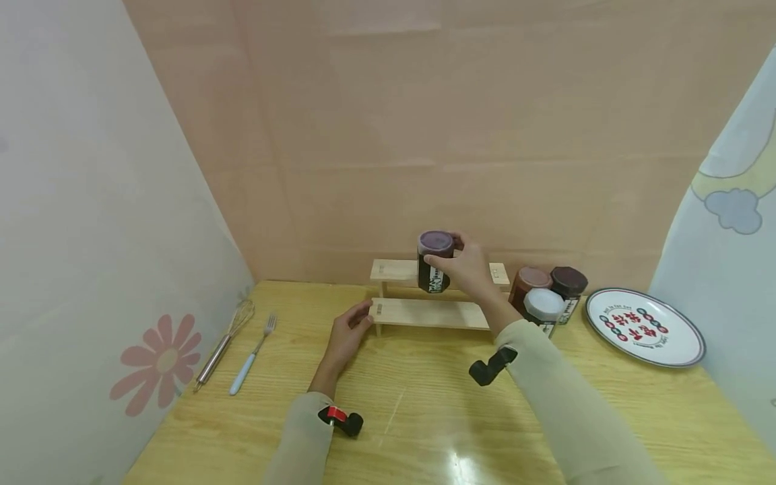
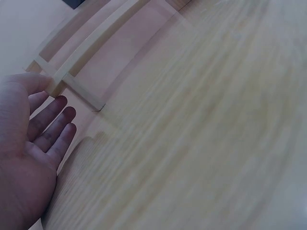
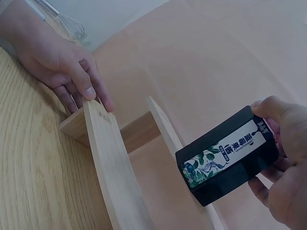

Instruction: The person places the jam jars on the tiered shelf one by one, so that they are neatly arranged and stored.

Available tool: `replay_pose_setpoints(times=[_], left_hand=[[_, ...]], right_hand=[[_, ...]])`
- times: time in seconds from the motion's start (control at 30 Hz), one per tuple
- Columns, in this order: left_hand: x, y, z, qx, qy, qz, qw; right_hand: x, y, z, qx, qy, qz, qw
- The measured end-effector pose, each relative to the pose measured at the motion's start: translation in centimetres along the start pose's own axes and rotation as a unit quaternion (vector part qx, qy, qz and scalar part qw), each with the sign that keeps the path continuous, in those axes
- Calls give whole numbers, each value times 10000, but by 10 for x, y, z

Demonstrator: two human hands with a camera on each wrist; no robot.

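Note:
A dark, faceted jam jar [image 1: 434, 269] with a purple lid and a blueberry-picture label [image 3: 225, 153] is held near its lid between the thumb and fingers of my right hand [image 1: 469, 269]. It overlaps the upper board of a two-tier wooden rack [image 1: 424, 310] in the head view, and looks close above it in the right wrist view. My left hand [image 1: 348, 331] grips the left end of the rack's lower board [image 3: 112, 167], thumb and index finger at its corners. The other fingers [image 2: 50, 122] hang loosely beside the rack's leg.
Right of the rack stand several more jars, with a brown lid [image 1: 535, 277], a dark lid [image 1: 568, 280] and a white lid [image 1: 543, 303]. An oval plate [image 1: 685, 340] with red writing lies farther right. A whisk [image 1: 221, 350] and a blue-handled fork [image 1: 245, 370] lie left.

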State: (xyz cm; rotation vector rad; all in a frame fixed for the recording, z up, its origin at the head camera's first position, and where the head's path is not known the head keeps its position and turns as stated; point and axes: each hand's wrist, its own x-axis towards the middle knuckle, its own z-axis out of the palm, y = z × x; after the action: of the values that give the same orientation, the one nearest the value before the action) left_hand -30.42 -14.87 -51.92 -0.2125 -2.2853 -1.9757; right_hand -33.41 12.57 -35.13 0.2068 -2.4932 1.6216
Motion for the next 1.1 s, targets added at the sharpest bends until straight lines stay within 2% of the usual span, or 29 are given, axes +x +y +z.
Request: replay_pose_setpoints(times=[0.33,0.53,1.1], left_hand=[[-1,5,3,59,8,-53,10000],[-3,3,2,57,-38,72,10000],[-3,2,-3,143,-140,124,9997]], right_hand=[[13,-7,15,61,-6,-45,10000],[19,-10,21,166,14,18,9999],[25,-18,44,211,366,-144,9990]])
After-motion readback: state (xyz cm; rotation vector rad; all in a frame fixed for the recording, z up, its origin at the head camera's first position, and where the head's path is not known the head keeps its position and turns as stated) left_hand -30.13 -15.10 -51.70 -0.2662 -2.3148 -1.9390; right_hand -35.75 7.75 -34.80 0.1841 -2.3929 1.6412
